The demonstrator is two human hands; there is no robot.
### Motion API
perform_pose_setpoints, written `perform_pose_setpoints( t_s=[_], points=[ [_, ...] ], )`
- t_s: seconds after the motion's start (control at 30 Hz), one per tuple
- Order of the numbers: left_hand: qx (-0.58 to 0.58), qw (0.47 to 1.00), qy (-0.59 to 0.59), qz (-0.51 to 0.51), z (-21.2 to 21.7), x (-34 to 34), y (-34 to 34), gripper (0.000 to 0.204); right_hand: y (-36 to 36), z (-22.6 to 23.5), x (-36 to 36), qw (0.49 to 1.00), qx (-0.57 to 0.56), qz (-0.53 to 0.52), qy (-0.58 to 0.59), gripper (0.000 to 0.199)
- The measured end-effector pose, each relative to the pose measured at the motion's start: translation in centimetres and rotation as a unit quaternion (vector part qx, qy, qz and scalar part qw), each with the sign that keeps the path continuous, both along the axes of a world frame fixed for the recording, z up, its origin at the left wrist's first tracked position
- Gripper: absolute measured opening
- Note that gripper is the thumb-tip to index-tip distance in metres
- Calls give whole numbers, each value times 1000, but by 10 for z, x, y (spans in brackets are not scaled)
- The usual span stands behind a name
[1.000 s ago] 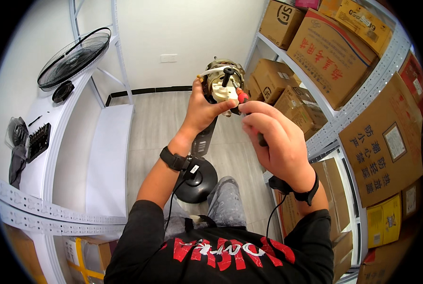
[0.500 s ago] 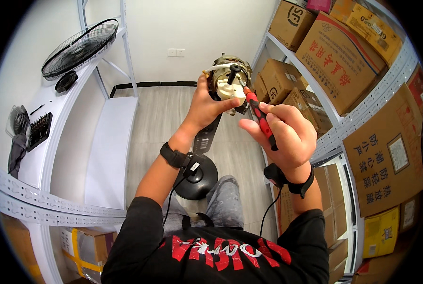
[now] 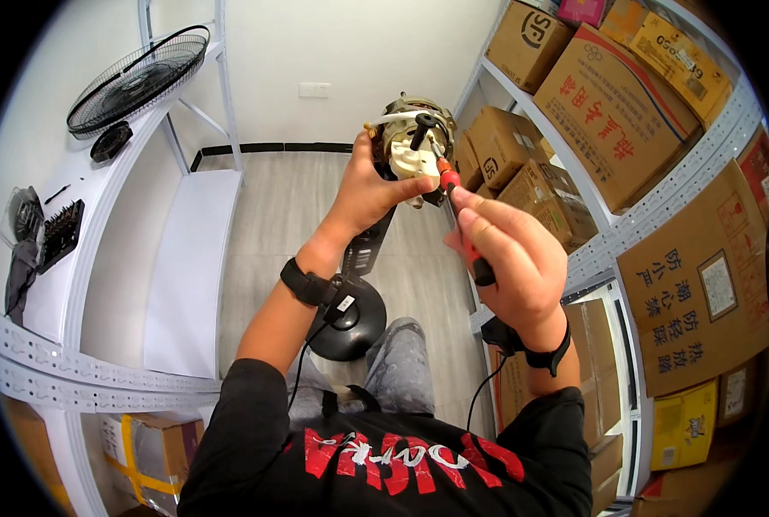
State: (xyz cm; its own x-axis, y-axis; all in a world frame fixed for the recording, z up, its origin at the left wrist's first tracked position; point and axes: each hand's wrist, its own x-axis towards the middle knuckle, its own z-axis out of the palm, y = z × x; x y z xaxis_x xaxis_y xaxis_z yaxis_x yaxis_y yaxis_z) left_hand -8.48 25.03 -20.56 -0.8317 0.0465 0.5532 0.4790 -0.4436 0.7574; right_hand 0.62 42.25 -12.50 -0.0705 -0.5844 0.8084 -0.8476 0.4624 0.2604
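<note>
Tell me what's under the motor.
Below the motor, a black pole slants down toward a round black base on the floor. The pole's top is covered by the left hand and the motor, so how it joins cannot be seen.

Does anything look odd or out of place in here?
Yes: a fan's wire cage sits on the white shelf at left, apart from the uncovered fan head in the left hand; usually they'd be joined. I see no spill.
</note>
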Motion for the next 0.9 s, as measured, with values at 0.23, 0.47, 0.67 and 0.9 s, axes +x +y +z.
perform_pose_setpoints(
  t_s=[0.23, 0.47, 0.67, 0.9],
  points=[
    [-55, 998, -4, 6, -2, -1, -2, 95, -7, 2, -11, 994, -101, -2, 47, 39],
    [-48, 998, 17, 29, -4, -3, -4, 89, -10, 6, -16, 996, -48, 76, 17, 28],
    [-49, 997, 2, 54, -10, -9, -4, 96, -1, 4, 1, 995, -13, 29, -92, 28],
    [-34, 998, -14, 41, -15, -17, 0, 92, 5, -8, -9, 1000, 8, 7, 19, 29]
  ],
)
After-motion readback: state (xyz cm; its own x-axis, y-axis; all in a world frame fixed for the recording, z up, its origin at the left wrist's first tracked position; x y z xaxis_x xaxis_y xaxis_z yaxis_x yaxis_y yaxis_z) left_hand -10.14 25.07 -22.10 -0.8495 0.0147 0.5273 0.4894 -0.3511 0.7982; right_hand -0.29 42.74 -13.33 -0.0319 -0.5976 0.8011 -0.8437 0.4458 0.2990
